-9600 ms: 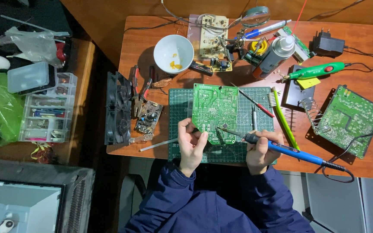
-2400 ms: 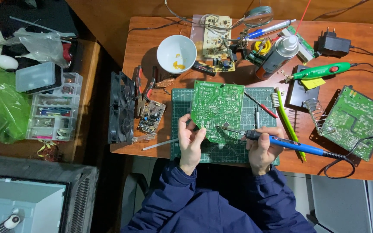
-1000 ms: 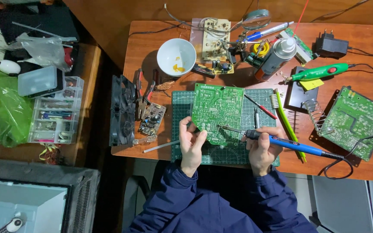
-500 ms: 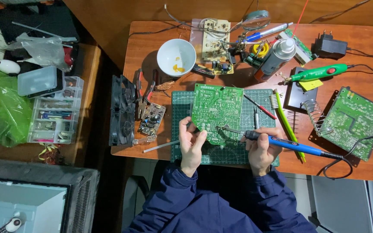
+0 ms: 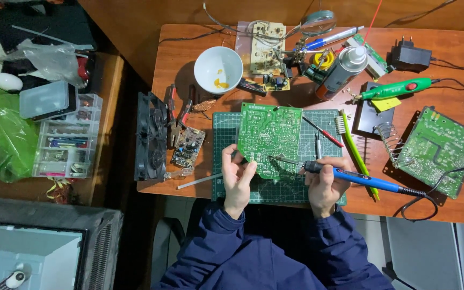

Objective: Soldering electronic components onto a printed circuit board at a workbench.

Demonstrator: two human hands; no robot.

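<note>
A green circuit board [image 5: 269, 137] lies solder side up on a green cutting mat [image 5: 226, 129] at the near edge of a wooden table [image 5: 457, 204]. My left hand [image 5: 237, 174] pinches something thin at the board's near left corner; what it is I cannot make out. My right hand [image 5: 324, 180] grips a blue-handled soldering iron [image 5: 358, 178], whose tip touches the board's near edge. The iron's black cord runs off to the right.
A white bowl [image 5: 218, 69], a second green board [image 5: 439, 150] beside a coil iron stand [image 5: 390, 140], a green rotary tool [image 5: 398, 88], a spray can [image 5: 342, 65], pliers [image 5: 175, 115] and black fans [image 5: 150, 137] crowd the table. A clear parts organiser [image 5: 65, 142] stands at left.
Almost nothing has moved. Both hands stay at the board's near edge, the iron tip on the same spot; only the head camera has drifted slightly.
</note>
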